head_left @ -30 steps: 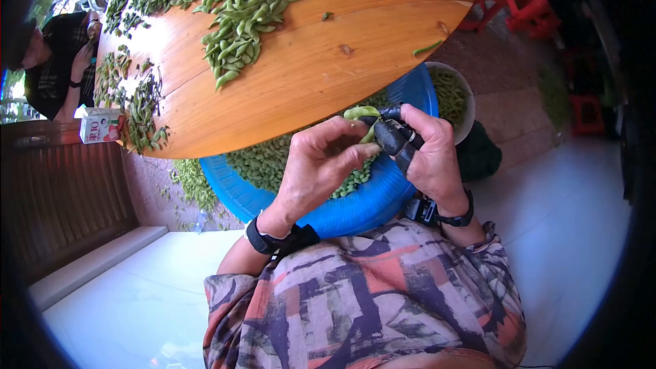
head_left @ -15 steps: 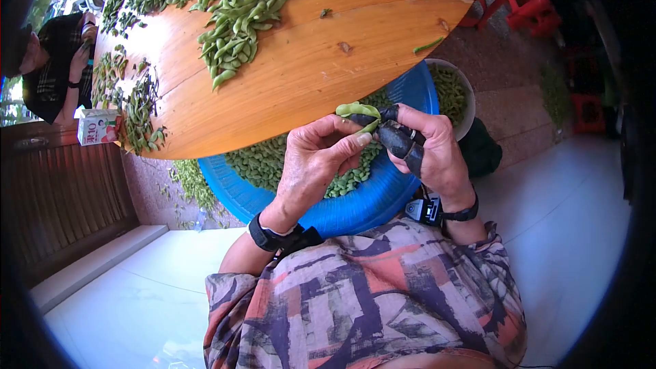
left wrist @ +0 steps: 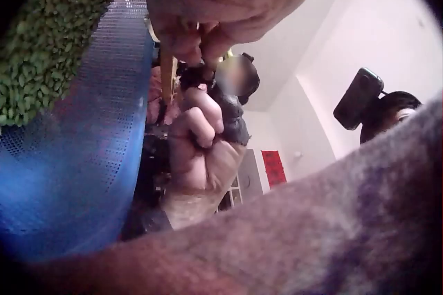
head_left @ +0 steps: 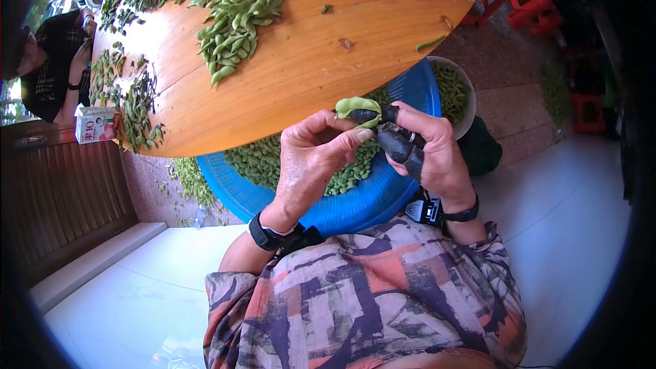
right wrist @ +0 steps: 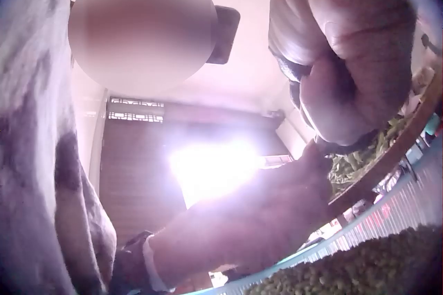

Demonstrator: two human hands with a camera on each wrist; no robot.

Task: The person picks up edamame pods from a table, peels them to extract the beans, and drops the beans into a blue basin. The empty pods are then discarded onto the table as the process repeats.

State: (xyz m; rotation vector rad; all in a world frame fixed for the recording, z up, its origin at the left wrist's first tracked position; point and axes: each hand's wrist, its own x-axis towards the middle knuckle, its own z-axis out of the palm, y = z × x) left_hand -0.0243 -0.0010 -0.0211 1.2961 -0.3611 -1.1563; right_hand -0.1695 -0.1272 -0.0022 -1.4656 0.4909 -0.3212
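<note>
A light green bean pod (head_left: 358, 104) is held between both hands over a blue basket (head_left: 328, 220), in the head view. My left hand (head_left: 307, 154) pinches its near side between thumb and forefinger. My right hand (head_left: 432, 142) wears black covers on thumb and forefinger and grips the pod's right end, the covered fingertip lying against its split side. Below the hands, loose shelled beans (head_left: 256, 169) fill the basket; they show as well in the left wrist view. In the right wrist view the right hand (right wrist: 346, 53) hides the pod.
A wooden table (head_left: 294, 89) overhangs the basket's far side, bearing a heap of pods (head_left: 236, 10) and a carton (head_left: 96, 126). To the right stand a bowl of pods (head_left: 452, 96) and red stools (head_left: 529, 3). Another person (head_left: 55, 65) sits at the table's left.
The pod has turned and spread wider around the covered fingertip. The left hand has shifted slightly left, its thumb moving up beside the pod's lower edge.
</note>
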